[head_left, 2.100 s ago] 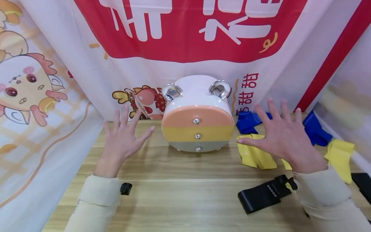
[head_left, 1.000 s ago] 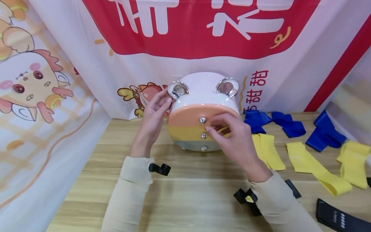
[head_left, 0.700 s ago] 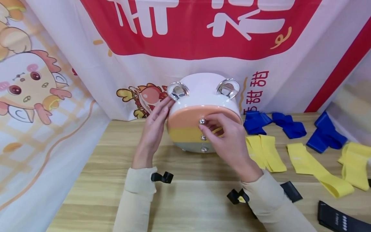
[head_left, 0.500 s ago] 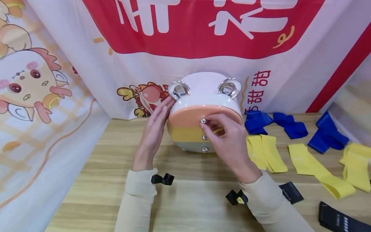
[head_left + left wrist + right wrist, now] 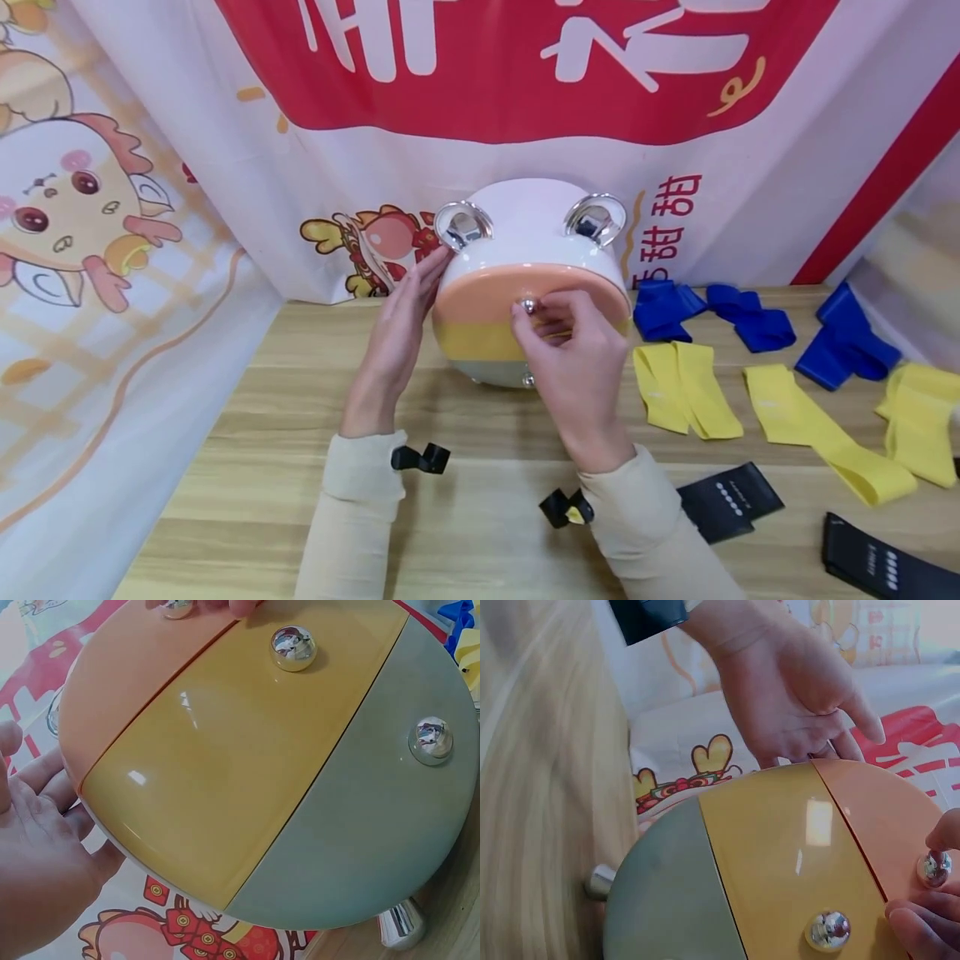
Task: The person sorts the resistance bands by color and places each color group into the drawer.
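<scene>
A glossy white storage box [image 5: 536, 218] with two silver ear shapes stands on the wooden table, against the cloth backdrop. Its rounded front has an orange drawer [image 5: 476, 290] on top, a yellow drawer [image 5: 202, 757] in the middle and a grey-green drawer [image 5: 345, 817] below, each with a silver ball knob. My right hand [image 5: 581, 358] pinches the top knob [image 5: 934, 868] between thumb and fingers. Along the box's left side, below the ear, my left hand [image 5: 393, 342] rests with its fingers fairly straight. Right-hand fingers cover the middle knob in the head view.
To the right lie blue bands [image 5: 667, 310] and yellow bands [image 5: 686, 387], flat and folded. Black printed packets [image 5: 731, 500] are nearer me, at the lower right. A printed cloth [image 5: 465, 100] hangs close behind the box, and another hangs along the left.
Both hands have come from spread out in the air to the box. The left settled on its side; the right took hold of the top knob, and its wrist then shifted left.
</scene>
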A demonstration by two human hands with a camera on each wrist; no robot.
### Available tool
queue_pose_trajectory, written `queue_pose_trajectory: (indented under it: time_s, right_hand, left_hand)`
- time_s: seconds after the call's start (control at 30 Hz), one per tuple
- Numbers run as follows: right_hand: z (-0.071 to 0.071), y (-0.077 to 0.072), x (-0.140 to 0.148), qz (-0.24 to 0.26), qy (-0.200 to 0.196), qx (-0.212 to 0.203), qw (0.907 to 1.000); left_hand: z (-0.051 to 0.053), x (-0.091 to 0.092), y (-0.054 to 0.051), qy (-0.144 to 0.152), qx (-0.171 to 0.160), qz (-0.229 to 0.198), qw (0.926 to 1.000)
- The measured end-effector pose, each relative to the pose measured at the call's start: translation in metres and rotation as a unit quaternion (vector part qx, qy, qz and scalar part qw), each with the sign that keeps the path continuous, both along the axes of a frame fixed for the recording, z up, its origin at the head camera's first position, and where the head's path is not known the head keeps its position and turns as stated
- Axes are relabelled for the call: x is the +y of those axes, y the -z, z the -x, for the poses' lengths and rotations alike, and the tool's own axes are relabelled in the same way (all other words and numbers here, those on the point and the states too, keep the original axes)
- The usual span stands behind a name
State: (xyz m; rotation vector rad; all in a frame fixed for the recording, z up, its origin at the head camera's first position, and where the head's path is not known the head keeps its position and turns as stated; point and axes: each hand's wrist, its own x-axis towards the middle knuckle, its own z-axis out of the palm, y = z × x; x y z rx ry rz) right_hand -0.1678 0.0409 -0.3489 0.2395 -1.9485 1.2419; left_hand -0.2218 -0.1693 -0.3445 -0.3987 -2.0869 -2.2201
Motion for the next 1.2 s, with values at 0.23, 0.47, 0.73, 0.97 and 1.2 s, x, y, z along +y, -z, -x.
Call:
queue_pose_trajectory:
  time_s: [0.23,0.47,0.73,0.97,1.2]
  right_hand:
    - [0.0,-0.002,-0.014,-0.026,0.054,-0.01,0.9982]
    - [0.003,-0.002,-0.014,-0.034,0.054,-0.003,0.9979]
    - [0.0,0.002,-0.012,-0.022,0.039,0.025,0.9987]
    - [-0.014,0.005,-0.008,-0.043,0.026,0.013,0.9987]
    - [-0.021,0.004,-0.007,-0.044,0.01,0.016,0.9989]
  left_hand:
    - [-0.001,-0.001,0.0,-0.002,-0.002,0.001,1.0]
    - [0.0,-0.001,-0.002,-0.012,-0.017,0.014,0.9997]
    - [0.002,0.003,0.0,-0.016,-0.029,-0.01,0.9994]
    - [0.006,0.001,0.003,-0.022,-0.043,-0.027,0.9985]
    - [0.01,-0.001,0.005,-0.018,-0.043,-0.047,0.9978]
